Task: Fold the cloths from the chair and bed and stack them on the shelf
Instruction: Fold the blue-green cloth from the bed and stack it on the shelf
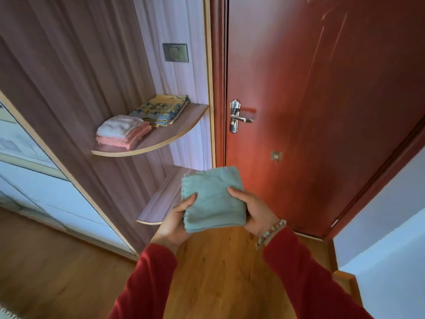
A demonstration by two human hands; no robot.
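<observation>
1. Green cloth (213,200), folded into a square, is held in the air over the wooden floor (220,268), just near of the lower shelf (161,201).
2. Left hand (174,223) grips the cloth's left edge, thumb on top and fingers curled beneath.
3. Right hand (255,210) grips the right edge the same way, thumb lying across the top; a beaded bracelet (270,233) sits at that wrist above a red sleeve (305,279).
4. The cloth's far edge overlaps the lower shelf's right end; whether they touch cannot be told.
5. Upper shelf (161,140), further left and higher, carries a white-and-pink folded stack (122,132) near its curved front edge and a yellow-and-blue patterned cloth (161,109) behind it, toward the wall.
6. Bare shelf surface lies to the right of the pink stack, along the curved rim.
7. A red door (322,100) with a metal handle (239,117) stands shut on the right, close beside both shelves.
</observation>
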